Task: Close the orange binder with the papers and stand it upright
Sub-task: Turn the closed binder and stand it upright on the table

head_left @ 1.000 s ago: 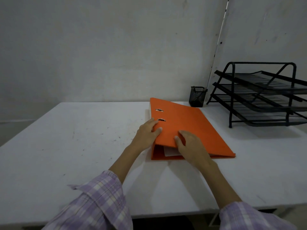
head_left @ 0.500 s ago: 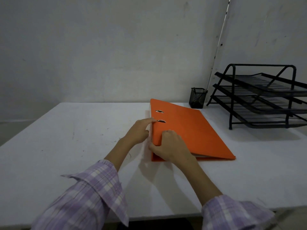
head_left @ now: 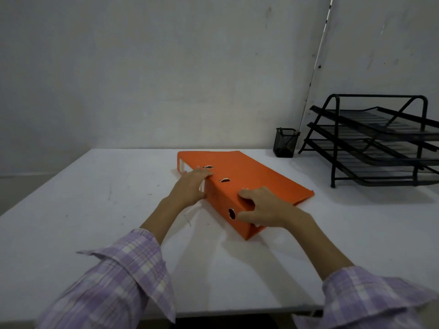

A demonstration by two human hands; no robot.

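Note:
The orange binder (head_left: 251, 176) is closed and tilted, its spine side lifted off the white table (head_left: 99, 200) and turned toward me, its far edge still down. A round finger hole shows low on the spine. My left hand (head_left: 190, 186) grips the spine's upper edge near the two metal slots in the cover. My right hand (head_left: 263, 207) clasps the near corner, fingers over the cover and thumb beside the finger hole. The papers inside are hidden.
A black mesh pen cup (head_left: 284, 142) stands at the back of the table. A black three-tier wire letter tray (head_left: 380, 141) fills the back right. The wall runs close behind the table. My checked sleeves hang over the front edge.
The binder lay flat with my hands on its cover; now the cover is fully shut, both hands have gripped the spine side, and that side has lifted and swung toward me.

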